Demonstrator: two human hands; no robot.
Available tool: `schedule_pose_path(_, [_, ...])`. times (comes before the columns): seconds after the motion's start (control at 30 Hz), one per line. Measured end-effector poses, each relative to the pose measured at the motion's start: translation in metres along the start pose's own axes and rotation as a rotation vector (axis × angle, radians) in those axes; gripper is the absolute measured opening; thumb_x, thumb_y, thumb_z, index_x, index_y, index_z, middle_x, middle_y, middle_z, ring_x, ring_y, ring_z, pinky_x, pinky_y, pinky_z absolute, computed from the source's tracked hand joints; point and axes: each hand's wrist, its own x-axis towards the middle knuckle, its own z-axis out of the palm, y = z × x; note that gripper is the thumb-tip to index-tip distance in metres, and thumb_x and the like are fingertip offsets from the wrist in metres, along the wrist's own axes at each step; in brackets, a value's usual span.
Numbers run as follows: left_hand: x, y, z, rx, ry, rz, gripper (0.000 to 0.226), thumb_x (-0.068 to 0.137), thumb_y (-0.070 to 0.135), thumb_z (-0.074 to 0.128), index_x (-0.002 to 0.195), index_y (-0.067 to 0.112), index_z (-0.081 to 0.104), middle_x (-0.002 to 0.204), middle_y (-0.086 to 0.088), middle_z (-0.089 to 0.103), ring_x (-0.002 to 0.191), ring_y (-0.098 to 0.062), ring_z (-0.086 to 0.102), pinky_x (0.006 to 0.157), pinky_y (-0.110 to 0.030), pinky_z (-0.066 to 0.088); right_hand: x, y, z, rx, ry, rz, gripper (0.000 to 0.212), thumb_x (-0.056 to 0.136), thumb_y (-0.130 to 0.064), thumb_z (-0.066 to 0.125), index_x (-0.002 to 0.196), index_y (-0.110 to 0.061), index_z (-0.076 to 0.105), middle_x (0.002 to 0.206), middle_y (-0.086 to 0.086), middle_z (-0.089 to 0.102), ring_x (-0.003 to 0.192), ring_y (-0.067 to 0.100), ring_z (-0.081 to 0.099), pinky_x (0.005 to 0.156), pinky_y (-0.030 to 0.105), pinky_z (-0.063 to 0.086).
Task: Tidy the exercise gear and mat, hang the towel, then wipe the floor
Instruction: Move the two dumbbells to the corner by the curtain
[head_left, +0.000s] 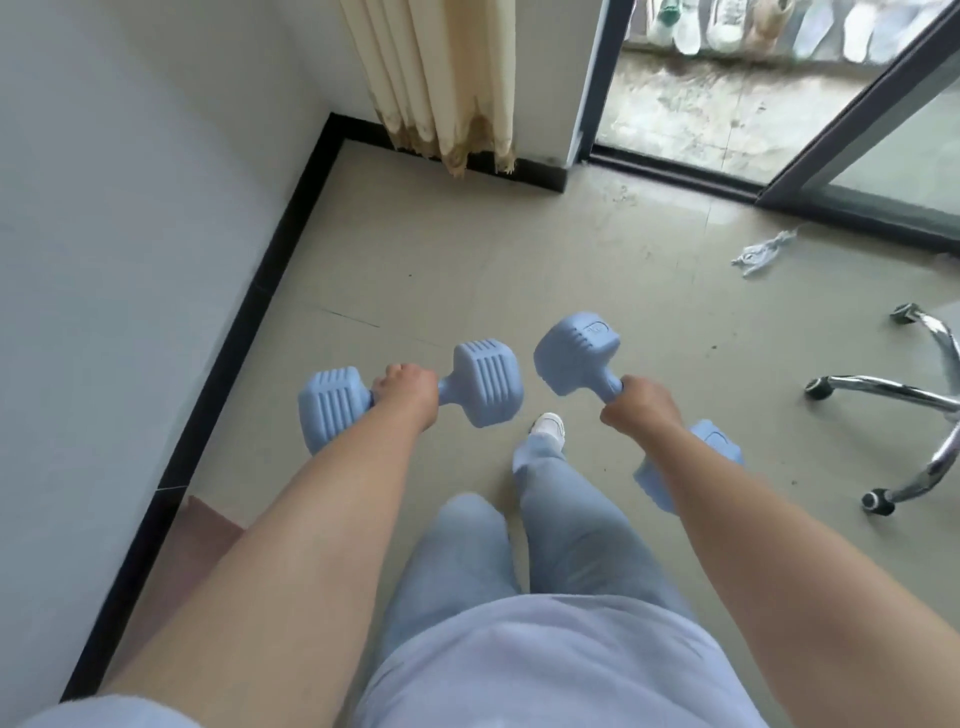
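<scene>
My left hand grips the handle of a light blue dumbbell, held level above the floor near the left wall. In my right hand is a second light blue dumbbell, gripped by its handle and tilted, its far head up and left, its near head partly hidden behind my forearm. Both are carried in the air above the beige floor. A crumpled pale cloth lies on the floor at the right, by the sliding door track.
A white wall with a black skirting board runs along the left. A cream curtain hangs in the far corner. The chrome base of a wheeled chair stands at the right. A glass sliding door opens onto a balcony.
</scene>
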Motion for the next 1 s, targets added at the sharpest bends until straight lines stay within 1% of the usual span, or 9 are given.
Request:
schedule_pose_path(0.07, [0.033, 0.001, -0.037, -0.006, 0.005, 0.001, 0.04, 0.093, 0.004, 0.043, 0.133, 0.008, 0.044, 0.139, -0.013, 0.044, 0.132, -0.029, 0.038, 0.105, -0.036, 0.038, 0.035, -0.027, -0.029, -0.013, -0.004, -0.001, 0.007, 0.083, -0.007, 0.047, 0.086, -0.012, 0.044, 0.069, 0.0, 0.043, 0.079, 0.026, 0.048, 0.049, 0.024, 0.029])
schedule_pose_path(0.13, [0.064, -0.002, -0.069, -0.021, 0.001, -0.001, 0.041, 0.093, 0.004, 0.043, 0.134, 0.007, 0.043, 0.139, -0.013, 0.044, 0.132, -0.029, 0.037, 0.105, -0.036, 0.038, 0.066, -0.054, -0.055, -0.036, -0.003, -0.003, 0.007, 0.083, -0.007, 0.047, 0.081, -0.013, 0.044, 0.069, 0.0, 0.044, 0.079, 0.026, 0.048, 0.052, 0.024, 0.031])
schedule_pose_path(0.23, [0.113, -0.008, -0.111, -0.04, -0.018, 0.026, 0.042, 0.093, 0.004, 0.043, 0.135, 0.008, 0.042, 0.14, -0.013, 0.042, 0.133, -0.029, 0.035, 0.107, -0.037, 0.036, 0.11, -0.093, -0.087, -0.058, -0.022, -0.002, 0.025, 0.083, -0.007, 0.047, 0.064, -0.017, 0.035, 0.064, -0.001, 0.039, 0.068, 0.022, 0.045, 0.046, 0.024, 0.025])
schedule_pose_path(0.3, [0.148, -0.014, -0.135, -0.049, -0.026, 0.046, 0.043, 0.093, 0.003, 0.044, 0.135, 0.008, 0.041, 0.14, -0.013, 0.043, 0.133, -0.029, 0.035, 0.107, -0.037, 0.035, 0.14, -0.119, -0.103, -0.071, -0.032, 0.0, 0.029, 0.082, -0.006, 0.047, 0.061, -0.018, 0.031, 0.063, -0.001, 0.038, 0.062, 0.019, 0.042, 0.046, 0.024, 0.024])
schedule_pose_path(0.4, [0.206, -0.025, -0.166, -0.054, -0.04, 0.065, 0.042, 0.093, 0.004, 0.043, 0.135, 0.008, 0.042, 0.141, -0.013, 0.042, 0.133, -0.03, 0.035, 0.108, -0.037, 0.034, 0.186, -0.156, -0.124, -0.099, -0.036, 0.005, 0.029, 0.081, -0.005, 0.048, 0.061, -0.018, 0.032, 0.062, -0.002, 0.039, 0.071, 0.023, 0.044, 0.047, 0.023, 0.025])
schedule_pose_path(0.6, [0.32, -0.038, -0.205, -0.07, -0.076, 0.065, 0.04, 0.093, 0.003, 0.041, 0.133, 0.008, 0.042, 0.14, -0.014, 0.042, 0.132, -0.03, 0.035, 0.107, -0.035, 0.034, 0.287, -0.223, -0.144, -0.161, -0.076, 0.028, 0.028, 0.08, -0.004, 0.048, 0.06, -0.017, 0.033, 0.061, -0.002, 0.04, 0.071, 0.024, 0.045, 0.046, 0.023, 0.025])
schedule_pose_path(0.77, [0.424, -0.028, -0.19, -0.033, -0.099, 0.088, 0.039, 0.092, -0.001, 0.04, 0.13, 0.005, 0.044, 0.136, -0.015, 0.043, 0.13, -0.031, 0.036, 0.104, -0.035, 0.036, 0.388, -0.246, -0.118, -0.211, -0.103, 0.0, 0.032, 0.081, -0.005, 0.052, 0.06, -0.017, 0.031, 0.062, -0.002, 0.039, 0.073, 0.025, 0.046, 0.046, 0.023, 0.026])
schedule_pose_path(0.87, [0.487, -0.012, -0.16, -0.002, -0.108, 0.103, 0.038, 0.092, 0.0, 0.042, 0.129, 0.005, 0.045, 0.135, -0.014, 0.043, 0.129, -0.031, 0.036, 0.103, -0.035, 0.036, 0.456, -0.248, -0.085, -0.234, -0.102, -0.03, 0.032, 0.079, -0.004, 0.052, 0.059, -0.017, 0.03, 0.061, -0.001, 0.038, 0.072, 0.025, 0.046, 0.045, 0.023, 0.025])
schedule_pose_path(1.0, [0.575, 0.016, -0.108, 0.038, -0.111, 0.12, 0.038, 0.093, 0.0, 0.039, 0.129, 0.007, 0.044, 0.135, -0.013, 0.043, 0.13, -0.03, 0.035, 0.103, -0.036, 0.036, 0.549, -0.242, -0.037, -0.274, -0.112, -0.088, 0.035, 0.081, -0.004, 0.052, 0.058, -0.017, 0.028, 0.062, -0.001, 0.037, 0.073, 0.026, 0.045, 0.045, 0.023, 0.024])
